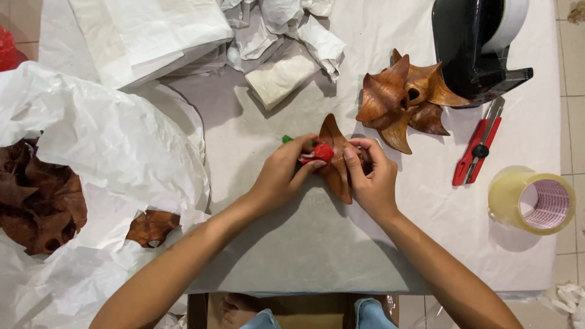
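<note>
Wooden piece [337, 173]: brown, pointed, long axis running near-to-far on the paper sheet [317, 244], tip toward the crumpled wrappings, just near-left of the wooden pinwheel [405, 100].
Right hand [373, 180]: fingers curled onto its right edge.
Left hand [281, 176]: fingers pinching a red-and-green bit [321, 152] against it.
</note>
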